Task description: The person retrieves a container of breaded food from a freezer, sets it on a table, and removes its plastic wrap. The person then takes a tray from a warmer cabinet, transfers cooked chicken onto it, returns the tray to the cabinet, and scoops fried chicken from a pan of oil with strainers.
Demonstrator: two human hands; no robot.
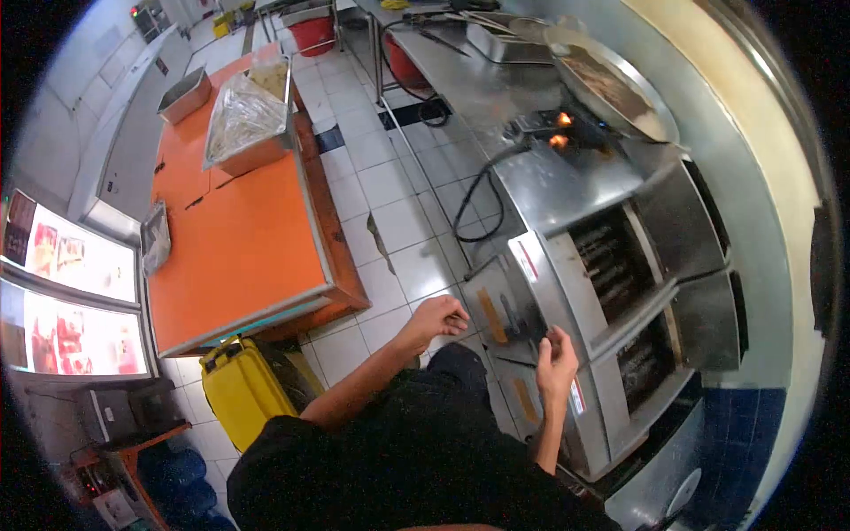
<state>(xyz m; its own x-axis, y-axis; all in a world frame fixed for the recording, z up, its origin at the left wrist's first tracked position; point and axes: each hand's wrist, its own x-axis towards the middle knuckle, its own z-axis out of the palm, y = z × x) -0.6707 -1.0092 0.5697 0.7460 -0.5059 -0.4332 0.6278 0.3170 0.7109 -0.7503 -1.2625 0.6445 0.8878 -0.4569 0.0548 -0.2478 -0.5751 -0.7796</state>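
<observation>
My left hand [438, 320] is in mid-air over the tiled floor, its fingers curled in loosely. I see nothing in it. Farther right, my right hand [558, 361] is raised in front of a steel two-deck grill [611, 354], with its thumb apart from the half-bent fingers and no object visible in them. Whether it touches the grill's front edge I cannot tell. Dark racks [606, 265] show through the grill's top. Beyond it, on the steel counter [505, 115], two small orange flames burn at a black burner [553, 128], beside a large round pan [611, 88] holding brownish contents.
An orange-topped table [248, 248] stands to the left, bearing a metal tray with a plastic bag [248, 119]. A yellow bin [252, 389] is by its near end. A black hose [469, 199] hangs off the counter. Lit display panels [75, 327] are at far left.
</observation>
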